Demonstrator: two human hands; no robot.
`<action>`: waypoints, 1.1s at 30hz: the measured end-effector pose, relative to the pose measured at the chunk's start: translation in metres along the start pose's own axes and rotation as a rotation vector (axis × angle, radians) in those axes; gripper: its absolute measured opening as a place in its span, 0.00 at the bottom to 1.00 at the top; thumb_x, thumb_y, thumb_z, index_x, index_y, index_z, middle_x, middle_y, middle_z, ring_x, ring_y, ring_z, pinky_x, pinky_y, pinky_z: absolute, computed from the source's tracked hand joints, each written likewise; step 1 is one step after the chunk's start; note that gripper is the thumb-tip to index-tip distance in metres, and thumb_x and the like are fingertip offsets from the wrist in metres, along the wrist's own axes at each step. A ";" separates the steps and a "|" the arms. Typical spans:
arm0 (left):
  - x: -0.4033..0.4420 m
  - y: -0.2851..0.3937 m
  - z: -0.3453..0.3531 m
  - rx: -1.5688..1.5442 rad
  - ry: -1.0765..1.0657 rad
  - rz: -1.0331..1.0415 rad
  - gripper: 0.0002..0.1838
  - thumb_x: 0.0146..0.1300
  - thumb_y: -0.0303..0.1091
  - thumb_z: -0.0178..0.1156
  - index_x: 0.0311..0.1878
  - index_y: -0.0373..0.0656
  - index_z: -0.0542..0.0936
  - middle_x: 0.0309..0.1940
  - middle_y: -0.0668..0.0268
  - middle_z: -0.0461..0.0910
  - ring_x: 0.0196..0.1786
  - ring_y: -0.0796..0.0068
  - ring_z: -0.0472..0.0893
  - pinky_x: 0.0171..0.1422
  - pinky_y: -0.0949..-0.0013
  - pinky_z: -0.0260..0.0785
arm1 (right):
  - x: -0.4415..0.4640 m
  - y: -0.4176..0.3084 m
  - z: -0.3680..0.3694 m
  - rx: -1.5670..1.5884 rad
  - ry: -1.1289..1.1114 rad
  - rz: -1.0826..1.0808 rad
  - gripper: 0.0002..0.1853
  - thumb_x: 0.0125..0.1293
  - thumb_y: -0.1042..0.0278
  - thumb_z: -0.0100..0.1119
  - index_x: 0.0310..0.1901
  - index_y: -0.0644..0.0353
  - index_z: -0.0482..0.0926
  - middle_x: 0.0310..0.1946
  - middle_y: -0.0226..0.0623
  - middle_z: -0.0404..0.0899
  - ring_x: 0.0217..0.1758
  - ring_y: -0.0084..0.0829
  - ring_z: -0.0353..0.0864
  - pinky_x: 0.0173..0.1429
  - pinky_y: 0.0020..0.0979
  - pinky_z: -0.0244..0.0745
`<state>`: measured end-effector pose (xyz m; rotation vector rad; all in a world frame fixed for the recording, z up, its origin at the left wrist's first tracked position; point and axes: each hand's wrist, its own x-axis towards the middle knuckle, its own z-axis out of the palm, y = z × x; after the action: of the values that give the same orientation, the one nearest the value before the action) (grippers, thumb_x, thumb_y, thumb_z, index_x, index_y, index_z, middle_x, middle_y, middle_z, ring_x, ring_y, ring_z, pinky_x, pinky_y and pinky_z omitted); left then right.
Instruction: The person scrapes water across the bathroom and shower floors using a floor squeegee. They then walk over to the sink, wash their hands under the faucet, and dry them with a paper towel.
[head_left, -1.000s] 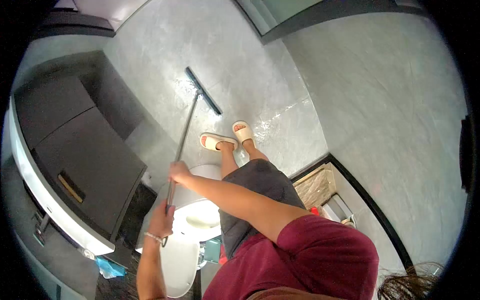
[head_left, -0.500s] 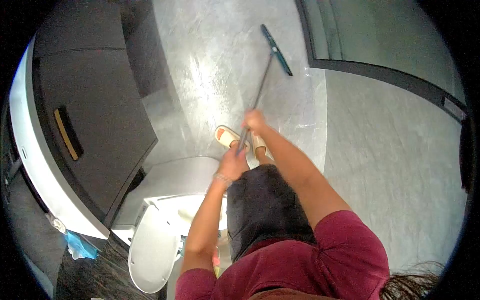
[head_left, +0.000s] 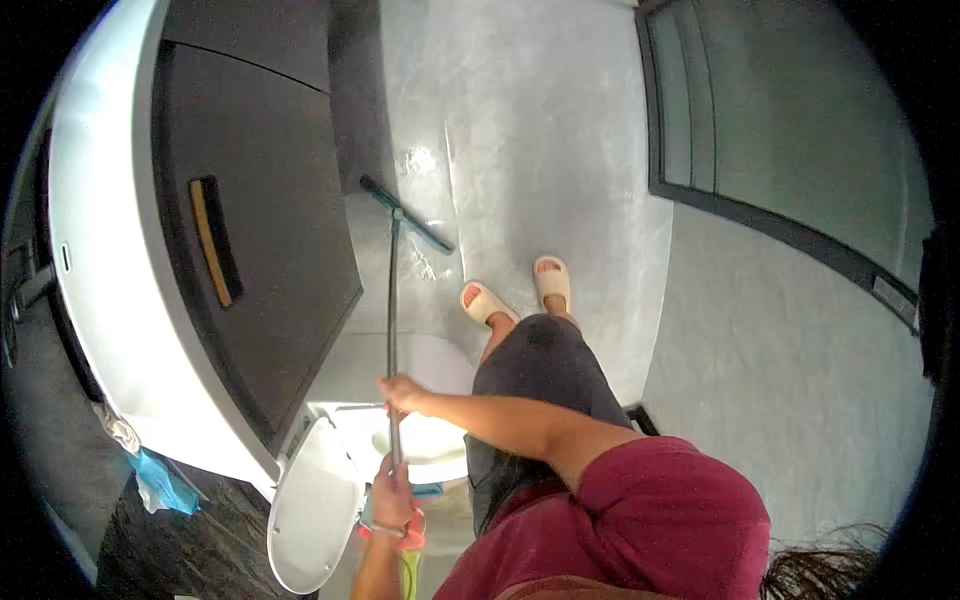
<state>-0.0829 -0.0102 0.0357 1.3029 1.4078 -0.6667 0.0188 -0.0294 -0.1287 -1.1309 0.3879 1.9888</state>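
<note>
A floor squeegee with a long grey pole reaches from my hands to the floor, over the toilet. Its dark teal blade head lies slanted on the grey floor close to the dark cabinet. My right hand is wrapped round the pole partway along. Lower down, near the pole's end, my left hand grips it too, a bracelet at the wrist. Both hands are above the toilet bowl, whose lid stands raised beside them.
On the left is a dark cabinet under a white sink top. A glass panel with a dark frame stands on the right. My feet in cream slides are on the floor. A blue cloth or bag hangs lower left.
The squeegee head has swung left and nearer, from beside the glass panel to near the cabinet. Both hands have moved left and back toward me, still on the pole. My feet have moved apart.
</note>
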 end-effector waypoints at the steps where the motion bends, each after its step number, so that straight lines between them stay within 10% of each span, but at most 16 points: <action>1: 0.006 0.030 0.011 -0.128 -0.034 -0.056 0.15 0.58 0.35 0.44 0.46 0.37 0.66 0.11 0.72 0.61 0.14 0.84 0.62 0.17 0.77 0.55 | 0.007 -0.011 -0.020 -0.037 0.035 -0.101 0.22 0.62 0.52 0.34 0.27 0.66 0.67 0.13 0.39 0.69 0.14 0.31 0.72 0.17 0.31 0.70; 3: 0.050 0.079 0.039 -0.175 -0.047 0.028 0.15 0.60 0.36 0.42 0.48 0.39 0.65 0.11 0.76 0.59 0.12 0.88 0.58 0.12 0.80 0.49 | 0.050 -0.047 -0.075 0.002 0.221 -0.246 0.27 0.61 0.51 0.33 0.15 0.65 0.67 0.11 0.41 0.70 0.13 0.33 0.72 0.18 0.32 0.68; 7: 0.182 0.215 0.088 -0.462 -0.137 0.206 0.12 0.60 0.38 0.44 0.43 0.42 0.66 0.10 0.74 0.59 0.09 0.87 0.57 0.10 0.79 0.48 | 0.031 -0.248 -0.184 -0.242 0.429 -0.537 0.20 0.61 0.54 0.36 0.26 0.65 0.67 0.10 0.40 0.69 0.11 0.32 0.67 0.17 0.35 0.62; 12: 0.266 0.311 0.113 -0.688 -0.219 0.201 0.10 0.59 0.41 0.44 0.37 0.46 0.66 0.11 0.74 0.59 0.08 0.86 0.56 0.10 0.81 0.48 | 0.067 -0.368 -0.247 -0.425 0.576 -0.320 0.20 0.59 0.54 0.37 0.24 0.65 0.67 0.14 0.43 0.69 0.14 0.33 0.69 0.18 0.38 0.65; 14: 0.265 0.302 0.114 -0.712 -0.176 0.161 0.11 0.59 0.42 0.44 0.38 0.45 0.66 0.11 0.74 0.60 0.09 0.86 0.55 0.10 0.81 0.47 | 0.087 -0.348 -0.251 -0.513 0.549 -0.282 0.20 0.59 0.55 0.37 0.23 0.65 0.68 0.15 0.44 0.70 0.15 0.34 0.70 0.19 0.39 0.66; 15: 0.259 0.282 0.118 -0.668 -0.177 0.128 0.12 0.60 0.42 0.44 0.40 0.45 0.65 0.11 0.75 0.59 0.09 0.86 0.56 0.10 0.81 0.47 | 0.109 -0.313 -0.263 -1.144 0.527 -0.503 0.20 0.60 0.56 0.36 0.23 0.66 0.69 0.13 0.43 0.70 0.14 0.35 0.71 0.20 0.38 0.67; 17: 0.252 0.210 0.144 -0.673 -0.160 0.112 0.15 0.60 0.43 0.43 0.45 0.45 0.64 0.09 0.75 0.58 0.08 0.86 0.56 0.09 0.80 0.49 | 0.084 -0.260 -0.231 -0.601 0.592 -0.283 0.22 0.60 0.56 0.36 0.21 0.67 0.69 0.11 0.44 0.70 0.15 0.38 0.73 0.23 0.38 0.69; 22: 0.106 0.055 0.173 -0.766 -0.058 -0.332 0.12 0.60 0.40 0.43 0.39 0.43 0.66 0.08 0.74 0.58 0.08 0.85 0.58 0.08 0.78 0.49 | 0.025 -0.055 -0.163 -1.010 0.343 -0.460 0.20 0.59 0.57 0.35 0.28 0.70 0.67 0.18 0.56 0.69 0.23 0.49 0.72 0.31 0.43 0.68; 25: 0.024 0.062 0.157 -0.693 0.048 -0.516 0.13 0.60 0.39 0.42 0.45 0.44 0.65 0.08 0.73 0.58 0.07 0.83 0.58 0.08 0.77 0.49 | 0.013 0.034 -0.119 -0.650 0.017 0.119 0.23 0.60 0.56 0.34 0.32 0.75 0.66 0.17 0.52 0.71 0.21 0.47 0.73 0.25 0.42 0.68; 27: 0.018 0.080 0.155 -0.826 0.065 -0.506 0.13 0.60 0.39 0.42 0.46 0.44 0.64 0.08 0.73 0.58 0.07 0.83 0.58 0.08 0.78 0.49 | 0.021 0.048 -0.116 -1.210 -0.222 -0.484 0.21 0.61 0.58 0.36 0.27 0.73 0.69 0.20 0.49 0.73 0.19 0.41 0.75 0.28 0.38 0.70; 29: 0.043 0.090 0.152 -0.836 0.147 -0.448 0.14 0.60 0.39 0.41 0.46 0.44 0.64 0.09 0.73 0.58 0.07 0.83 0.57 0.08 0.78 0.49 | 0.006 -0.034 -0.103 -0.689 0.089 0.220 0.21 0.60 0.55 0.36 0.41 0.70 0.62 0.33 0.56 0.70 0.39 0.46 0.71 0.39 0.43 0.66; 33: 0.210 0.131 0.125 -0.814 0.137 -0.033 0.11 0.60 0.43 0.41 0.39 0.46 0.64 0.09 0.73 0.59 0.08 0.84 0.58 0.09 0.79 0.51 | 0.099 -0.157 -0.149 -0.680 0.128 -0.486 0.29 0.60 0.58 0.38 0.56 0.70 0.44 0.48 0.61 0.60 0.49 0.52 0.64 0.52 0.38 0.59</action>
<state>0.1106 -0.0174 -0.1626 0.6796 1.5731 0.0117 0.1975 0.0299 -0.2750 -1.5845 -0.5084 1.6387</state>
